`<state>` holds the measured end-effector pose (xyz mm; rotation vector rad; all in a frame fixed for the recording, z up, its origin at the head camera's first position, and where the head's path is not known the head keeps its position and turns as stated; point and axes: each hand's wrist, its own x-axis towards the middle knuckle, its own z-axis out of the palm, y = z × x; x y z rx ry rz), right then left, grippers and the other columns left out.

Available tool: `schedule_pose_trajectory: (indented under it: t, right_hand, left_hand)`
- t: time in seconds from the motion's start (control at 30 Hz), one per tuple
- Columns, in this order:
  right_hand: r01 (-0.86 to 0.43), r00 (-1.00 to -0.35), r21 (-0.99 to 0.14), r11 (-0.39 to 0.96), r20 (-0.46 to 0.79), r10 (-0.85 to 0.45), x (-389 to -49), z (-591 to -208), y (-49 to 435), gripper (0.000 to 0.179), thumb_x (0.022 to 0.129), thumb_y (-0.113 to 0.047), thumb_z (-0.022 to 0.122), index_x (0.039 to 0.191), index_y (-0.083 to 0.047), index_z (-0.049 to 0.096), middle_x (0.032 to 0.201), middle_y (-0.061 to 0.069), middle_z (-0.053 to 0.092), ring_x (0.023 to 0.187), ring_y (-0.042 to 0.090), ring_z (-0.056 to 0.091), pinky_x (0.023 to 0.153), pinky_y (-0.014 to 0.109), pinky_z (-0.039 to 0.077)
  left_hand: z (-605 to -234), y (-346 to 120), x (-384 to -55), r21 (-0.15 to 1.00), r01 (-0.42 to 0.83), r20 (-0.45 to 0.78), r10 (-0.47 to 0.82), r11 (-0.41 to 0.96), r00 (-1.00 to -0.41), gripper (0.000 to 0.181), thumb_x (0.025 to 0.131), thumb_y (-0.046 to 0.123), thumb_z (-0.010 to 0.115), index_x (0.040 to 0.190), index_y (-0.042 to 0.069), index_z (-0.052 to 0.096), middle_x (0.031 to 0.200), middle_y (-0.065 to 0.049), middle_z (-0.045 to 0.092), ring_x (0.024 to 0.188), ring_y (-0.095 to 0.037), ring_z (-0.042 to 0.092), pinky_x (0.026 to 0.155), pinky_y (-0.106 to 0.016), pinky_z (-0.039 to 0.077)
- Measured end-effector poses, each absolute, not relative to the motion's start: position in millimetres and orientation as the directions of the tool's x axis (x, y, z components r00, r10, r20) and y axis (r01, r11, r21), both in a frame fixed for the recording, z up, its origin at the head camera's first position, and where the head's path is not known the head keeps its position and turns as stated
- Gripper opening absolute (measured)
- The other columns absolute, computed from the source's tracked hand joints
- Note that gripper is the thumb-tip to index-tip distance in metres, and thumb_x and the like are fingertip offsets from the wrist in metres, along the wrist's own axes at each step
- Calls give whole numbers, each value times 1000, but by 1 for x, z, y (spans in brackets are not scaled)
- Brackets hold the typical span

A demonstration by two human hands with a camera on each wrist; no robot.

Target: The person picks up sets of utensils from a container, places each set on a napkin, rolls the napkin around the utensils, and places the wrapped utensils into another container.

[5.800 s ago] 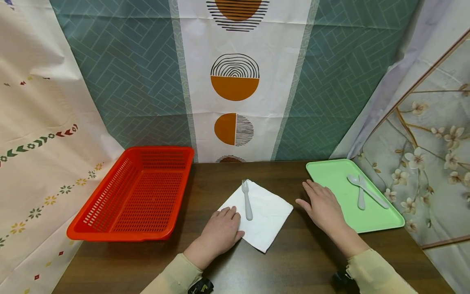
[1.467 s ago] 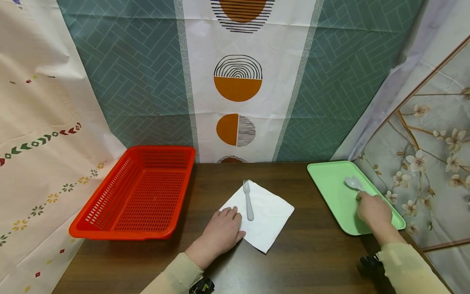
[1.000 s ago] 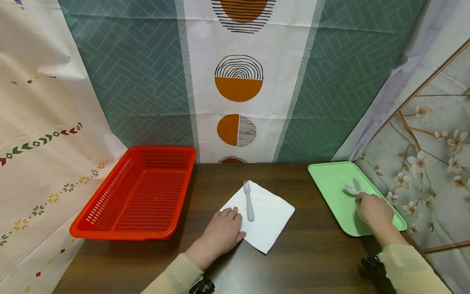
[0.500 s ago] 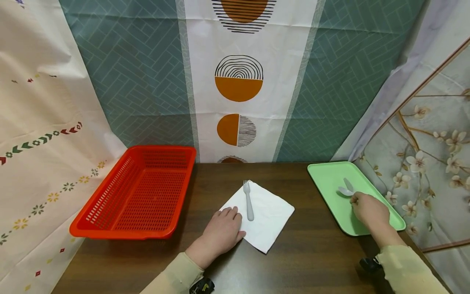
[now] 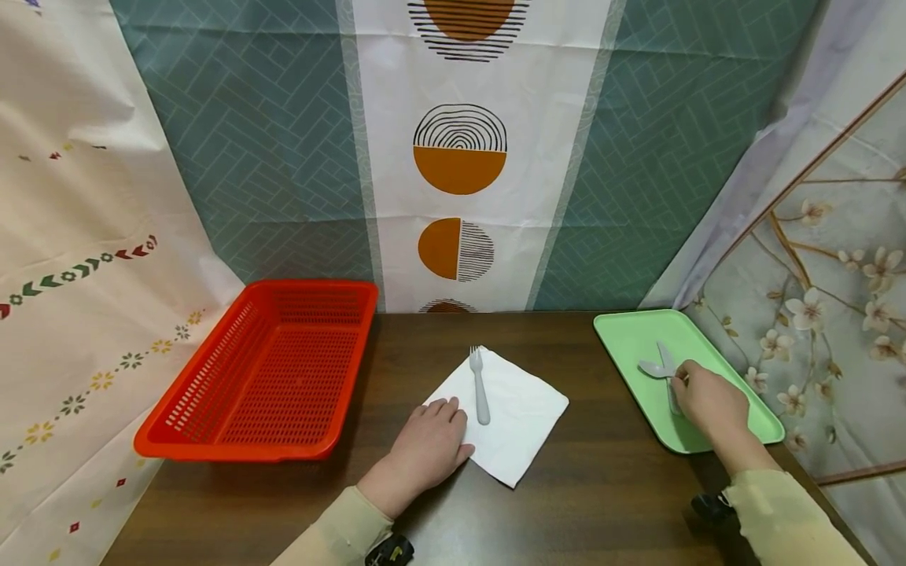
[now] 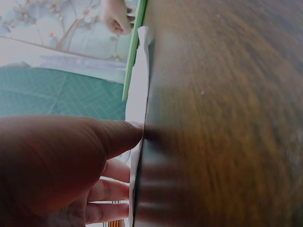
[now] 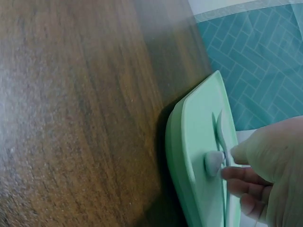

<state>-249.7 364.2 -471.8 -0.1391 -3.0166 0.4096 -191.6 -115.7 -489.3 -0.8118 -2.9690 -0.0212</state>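
A white folded napkin (image 5: 524, 401) lies on the brown table with a grey fork (image 5: 478, 389) on it. My left hand (image 5: 428, 444) rests on the napkin's near left edge; in the left wrist view, its thumb (image 6: 125, 135) touches the napkin's border. At the right, my right hand (image 5: 713, 402) is over the light green tray (image 5: 630, 334), pinching the handle of a grey spoon (image 5: 653, 369). Under the spoon a grey knife (image 5: 665, 358) lies on the tray, its lower part beside my fingers. In the right wrist view the spoon's bowl (image 7: 214, 163) points toward the tray's rim, and my fingers hide its handle.
A red perforated plastic basket (image 5: 283, 377) stands at the left of the table (image 5: 538, 519). Patterned cloth (image 5: 283, 157) hangs behind the table and along both sides. The tray's right edge sits close to the flowered cloth (image 5: 800, 330).
From beside the napkin my right hand has moved right onto the tray and gripped the spoon. Over the last second the spoon has shifted left across the knife. My left hand stays put.
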Motion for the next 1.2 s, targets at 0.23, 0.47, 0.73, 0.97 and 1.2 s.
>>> schedule_pose_trajectory:
  t: [0.23,0.47,0.73,0.97,1.2]
  right_hand:
    - [53,-974,-234,971,202,102,-250,-482,367,31,108,-12,61,132,7,63,123,35,54,81,48,65,59,62,51]
    - [37,-991,-200,979,116,62,-253,-482,371,40,108,-7,58,145,9,57,137,38,55,106,62,63,73,69,54]
    - [17,-993,-193,981,110,39,-255,-481,372,29,106,-6,60,130,6,70,106,29,65,87,54,67,62,63,53]
    - [10,-992,-183,983,124,33,-255,-481,372,25,107,-4,58,125,7,72,96,24,61,76,45,64,57,59,51]
    - [23,-992,-166,986,121,43,-256,-480,370,22,107,-3,59,123,7,72,92,23,59,73,43,62,55,57,49]
  left_hand:
    - [-489,-116,-189,-8,513,67,512,859,-856,52,103,44,78,136,4,71,150,-17,65,137,-34,61,114,-52,51]
    - [-489,-116,-188,-6,516,74,515,856,-854,52,104,43,77,137,4,71,150,-17,65,138,-34,61,114,-52,51]
    - [-491,-117,-189,-9,514,64,514,857,-855,52,104,44,76,138,4,71,151,-17,65,138,-34,60,114,-51,50]
    - [-489,-116,-191,-12,514,59,514,858,-856,53,103,44,77,138,4,71,150,-17,65,137,-34,61,114,-51,51]
    - [-488,-116,-191,-14,516,65,516,857,-854,52,103,43,78,137,4,71,150,-17,65,137,-34,61,113,-52,52]
